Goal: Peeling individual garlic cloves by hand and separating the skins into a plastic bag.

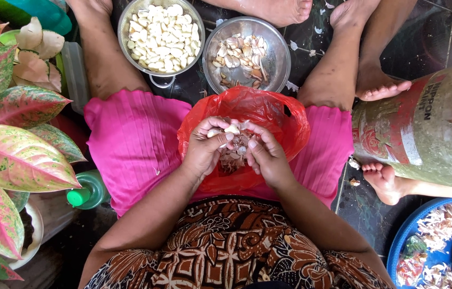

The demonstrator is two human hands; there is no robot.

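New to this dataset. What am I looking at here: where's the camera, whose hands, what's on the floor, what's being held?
There is one picture, taken by a camera worn on a person's head and looking straight down at their lap. No machine is involved: the work is done with two bare hands. The person sits on a dark floor in pink shorts. The left hand holds pale garlic cloves at its fingertips, and the right hand meets it over a red plastic bag on the lap, which holds papery skins. Ahead stand a metal colander full of peeled white cloves and a metal bowl with unpeeled cloves and skins. At the right are a big drum, another person's foot and a blue tray; at the left, a pink-green plant.
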